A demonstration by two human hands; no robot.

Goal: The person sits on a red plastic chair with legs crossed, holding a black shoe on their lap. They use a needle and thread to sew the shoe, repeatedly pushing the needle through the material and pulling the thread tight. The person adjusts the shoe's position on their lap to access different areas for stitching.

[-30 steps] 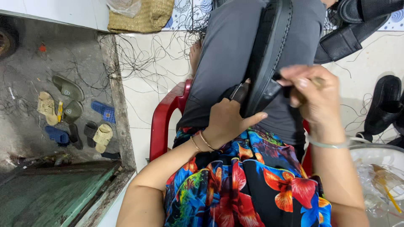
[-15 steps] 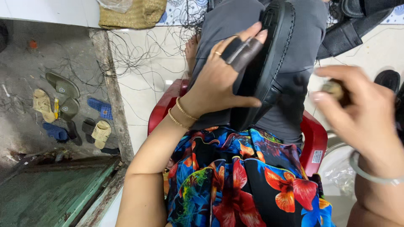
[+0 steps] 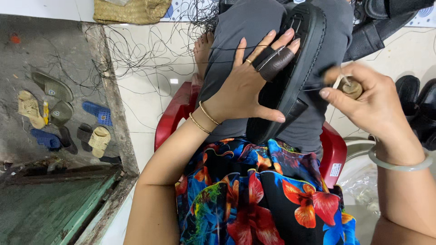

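Note:
A black sandal [image 3: 297, 59] lies sole-side up along my grey-trousered thigh. My left hand [image 3: 247, 84] rests flat over it, fingers spread, with a dark leather guard [image 3: 273, 62] wrapped around two fingers and the thumb under the sandal's edge. My right hand [image 3: 370, 102] is at the sandal's right side, closed on a small brown wooden-handled tool [image 3: 349, 86]. A thin black thread runs from the sandal toward that hand.
I sit on a red plastic chair [image 3: 175, 115]. Loose black thread [image 3: 145, 50] is strewn over the tiled floor. Several sandals [image 3: 68, 113] lie on the concrete at left. More black sandals [image 3: 415, 104] sit at right, a woven basket [image 3: 131, 10] at top.
My left hand slid up from the sandal's lower edge to lie flat across its middle. My right hand drew away to the right with the tool, pulling thread.

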